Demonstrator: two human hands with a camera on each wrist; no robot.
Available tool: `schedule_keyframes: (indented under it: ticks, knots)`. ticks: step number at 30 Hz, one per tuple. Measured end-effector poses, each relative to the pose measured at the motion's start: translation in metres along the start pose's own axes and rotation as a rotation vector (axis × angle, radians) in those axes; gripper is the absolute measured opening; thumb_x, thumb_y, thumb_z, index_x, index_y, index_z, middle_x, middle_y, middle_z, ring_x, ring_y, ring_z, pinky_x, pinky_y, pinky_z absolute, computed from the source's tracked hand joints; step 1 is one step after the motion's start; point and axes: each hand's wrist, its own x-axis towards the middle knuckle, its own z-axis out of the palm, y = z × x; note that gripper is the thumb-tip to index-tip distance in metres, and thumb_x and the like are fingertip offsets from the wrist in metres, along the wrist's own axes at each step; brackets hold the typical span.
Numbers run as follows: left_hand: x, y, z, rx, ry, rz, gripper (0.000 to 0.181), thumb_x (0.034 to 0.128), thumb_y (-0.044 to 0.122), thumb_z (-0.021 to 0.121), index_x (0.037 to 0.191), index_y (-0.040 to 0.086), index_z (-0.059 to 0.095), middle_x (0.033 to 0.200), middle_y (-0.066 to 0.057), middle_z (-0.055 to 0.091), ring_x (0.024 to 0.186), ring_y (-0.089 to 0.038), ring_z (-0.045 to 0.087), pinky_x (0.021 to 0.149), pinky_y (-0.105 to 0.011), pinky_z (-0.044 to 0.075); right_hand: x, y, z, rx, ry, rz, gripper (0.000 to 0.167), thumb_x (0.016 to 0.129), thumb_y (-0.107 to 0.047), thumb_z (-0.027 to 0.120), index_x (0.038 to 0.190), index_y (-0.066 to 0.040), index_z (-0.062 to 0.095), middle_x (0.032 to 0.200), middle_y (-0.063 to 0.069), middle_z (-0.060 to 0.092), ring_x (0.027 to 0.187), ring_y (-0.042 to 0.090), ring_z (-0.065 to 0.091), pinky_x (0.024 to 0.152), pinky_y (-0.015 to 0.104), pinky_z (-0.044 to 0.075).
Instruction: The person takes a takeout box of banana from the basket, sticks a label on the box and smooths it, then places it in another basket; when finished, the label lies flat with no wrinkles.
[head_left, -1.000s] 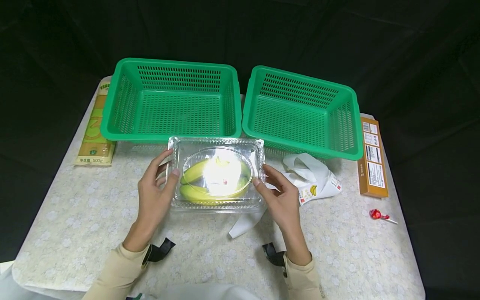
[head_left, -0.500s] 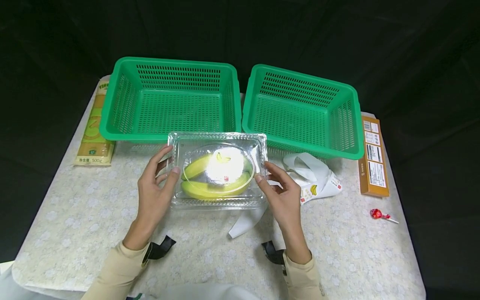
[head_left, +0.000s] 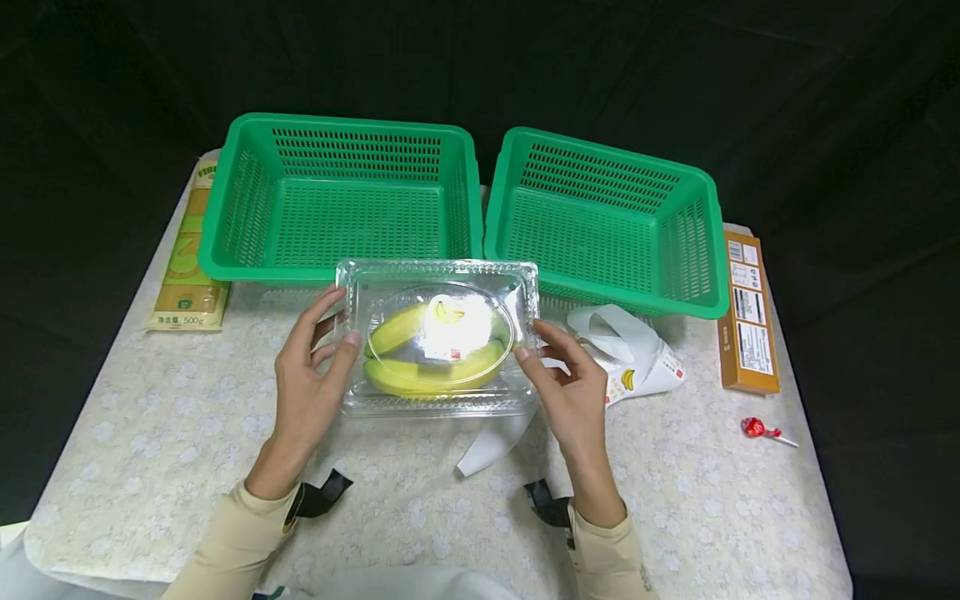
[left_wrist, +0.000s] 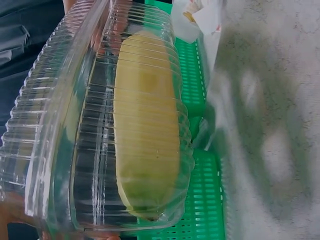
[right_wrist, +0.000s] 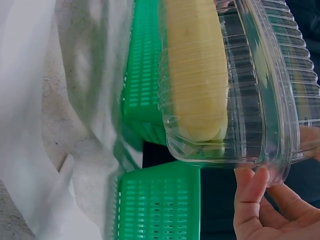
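A clear plastic clamshell box [head_left: 438, 408], lid closed, is held up above the tablecloth in front of the baskets. Yellow bananas [head_left: 427, 382] with greenish ends lie inside it, and light glares off the lid. My left hand [head_left: 311, 383] grips the box's left edge, thumb on top and fingers at the side. On the opposite edge my right hand [head_left: 572, 396] pinches the rim near the corner, which the right wrist view also shows. From below, the left wrist view shows one banana [left_wrist: 147, 130] through the ribbed wall; my left hand is mostly hidden there.
Two green baskets [head_left: 341, 273] [head_left: 600, 296] stand side by side behind the box. A pasta pack [head_left: 187, 275] lies far left. To the right are a crumpled white banana-print wrapper [head_left: 637, 371], an orange carton [head_left: 750, 333] and a red lollipop [head_left: 753, 427].
The box has moved a little up and slightly right in the head view, both hands keeping hold of it. Glare on the lid has shrunk, so the bananas show more. Everything else stays put.
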Motion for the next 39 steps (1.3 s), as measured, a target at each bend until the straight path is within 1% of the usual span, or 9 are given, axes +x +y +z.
schedule_keyframes:
  ticks: [6,13,15,20,23,29,33,36,39]
  knots:
    - [0.001,0.004,0.001,-0.019,0.013,0.022,0.051,0.0967,0.0,0.059,0.145,0.014,0.053,0.155,-0.001,0.047,0.128,-0.017,0.055,0.092,-0.011,0.05,0.0,-0.003,-0.001,0.015,0.013,-0.005,0.036,0.088,-0.006,0.075,0.123,-0.01,0.071,0.119,-0.004,0.069,0.094,0.011,0.061,0.07,0.016,0.047]
    - [0.003,0.006,0.003,-0.016,0.008,0.059,0.056,0.0965,0.0,0.058,0.149,0.017,0.049,0.161,0.002,0.038,0.135,-0.025,0.05,0.097,-0.014,0.048,0.005,-0.006,0.003,0.065,0.019,-0.034,0.036,0.089,-0.005,0.072,0.125,-0.006,0.069,0.12,-0.004,0.067,0.093,0.012,0.059,0.066,0.016,0.05]
    - [0.003,0.006,0.004,0.004,0.005,0.064,0.058,0.0963,0.001,0.058,0.15,0.019,0.047,0.162,0.005,0.035,0.137,-0.025,0.048,0.101,-0.022,0.048,0.007,-0.006,0.004,0.086,0.016,-0.042,0.037,0.09,-0.004,0.071,0.126,-0.004,0.068,0.12,-0.004,0.067,0.094,0.012,0.059,0.065,0.016,0.05]
    - [0.005,0.006,0.005,0.03,0.008,0.071,0.06,0.0957,0.002,0.059,0.151,0.022,0.046,0.163,0.008,0.033,0.14,-0.025,0.046,0.107,-0.054,0.046,0.012,-0.003,0.007,0.107,0.015,-0.076,0.035,0.091,-0.004,0.07,0.126,-0.001,0.067,0.118,-0.004,0.066,0.092,0.011,0.059,0.061,0.016,0.05]
    - [0.005,0.006,0.004,0.021,0.008,0.074,0.06,0.0956,0.002,0.059,0.151,0.022,0.046,0.163,0.007,0.033,0.141,-0.028,0.045,0.108,-0.063,0.043,0.013,-0.002,0.008,0.104,0.018,-0.091,0.034,0.092,-0.004,0.069,0.126,-0.001,0.067,0.116,-0.005,0.066,0.09,0.01,0.06,0.058,0.016,0.049]
    - [0.005,0.007,0.006,-0.008,0.001,0.099,0.062,0.0945,0.004,0.059,0.152,0.02,0.044,0.165,0.005,0.028,0.145,-0.03,0.04,0.112,-0.068,0.035,0.016,-0.003,0.009,0.11,0.028,-0.08,0.033,0.094,-0.006,0.068,0.126,-0.001,0.066,0.11,-0.007,0.065,0.088,0.009,0.058,0.053,0.017,0.047]
    - [0.008,0.008,0.009,-0.046,-0.007,0.184,0.064,0.091,0.005,0.059,0.152,0.011,0.042,0.167,-0.002,0.024,0.153,-0.028,0.026,0.121,-0.062,0.023,0.021,-0.005,0.009,0.16,0.026,-0.065,0.031,0.096,-0.009,0.066,0.126,0.001,0.066,0.104,-0.007,0.066,0.083,0.008,0.058,0.051,0.018,0.047]
    - [0.012,0.007,0.01,-0.036,-0.022,0.251,0.066,0.089,0.007,0.061,0.152,0.008,0.042,0.167,-0.007,0.021,0.157,-0.025,0.015,0.125,-0.058,0.015,0.025,-0.007,0.01,0.196,0.015,-0.061,0.031,0.097,-0.012,0.065,0.126,0.0,0.066,0.101,-0.007,0.066,0.082,0.007,0.059,0.051,0.019,0.048]
    - [0.015,0.004,0.011,-0.013,-0.038,0.268,0.068,0.0877,0.01,0.064,0.152,0.009,0.042,0.168,-0.008,0.019,0.158,-0.025,0.013,0.125,-0.058,0.013,0.028,-0.009,0.009,0.225,-0.004,-0.064,0.032,0.098,-0.011,0.064,0.128,0.0,0.064,0.103,-0.006,0.066,0.085,0.008,0.059,0.054,0.02,0.049]
